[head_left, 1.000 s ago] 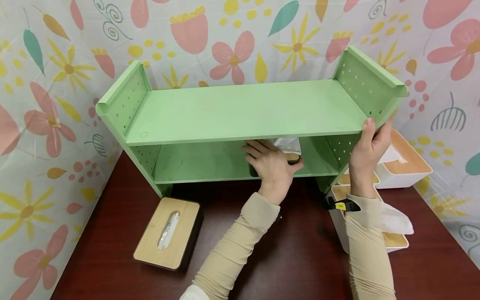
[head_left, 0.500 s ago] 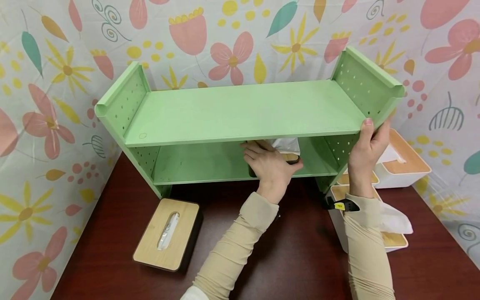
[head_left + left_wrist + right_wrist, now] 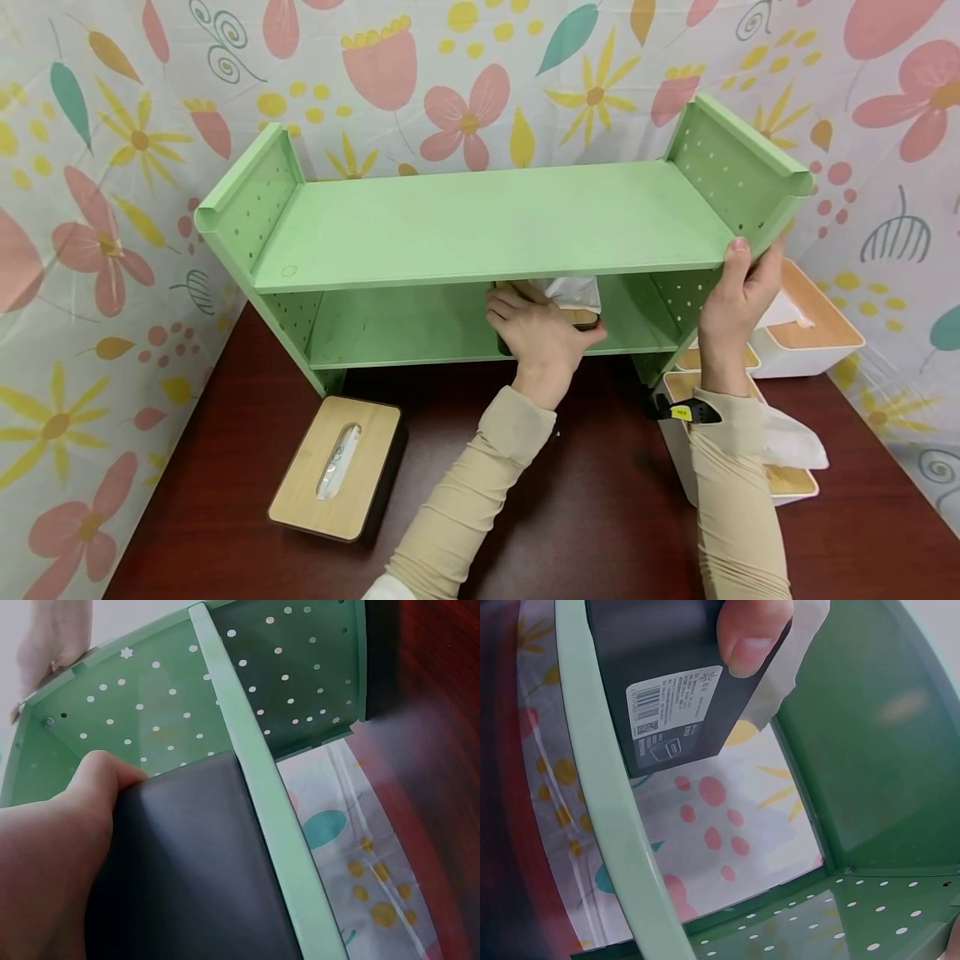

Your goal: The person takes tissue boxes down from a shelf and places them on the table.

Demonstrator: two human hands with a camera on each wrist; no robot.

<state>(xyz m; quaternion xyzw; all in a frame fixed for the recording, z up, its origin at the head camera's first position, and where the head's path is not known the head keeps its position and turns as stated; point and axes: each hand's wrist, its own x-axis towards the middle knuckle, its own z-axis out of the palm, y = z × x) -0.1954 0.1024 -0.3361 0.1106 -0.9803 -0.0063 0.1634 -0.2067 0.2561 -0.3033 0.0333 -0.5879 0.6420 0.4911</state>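
A green metal shelf [image 3: 480, 225] with two tiers and perforated side panels stands at the back of the table. On its lower tier is a black tissue box [image 3: 583, 317] with a wooden top and white tissue showing. My left hand [image 3: 543, 337] grips this box, thumb at its right side and fingers at its left. In the left wrist view the dark side of the box lies against the shelf's front lip; a white label [image 3: 675, 701] shows in the right wrist view. My right hand [image 3: 738, 304] holds the shelf's right side panel, thumb on the front edge.
Another tissue box [image 3: 335, 468] with a wooden top lies on the dark red table [image 3: 585, 525], in front of the shelf's left end. Several white tissue boxes [image 3: 817, 350] stand at the right, partly behind my right arm. A flowered cloth [image 3: 465, 83] covers the wall.
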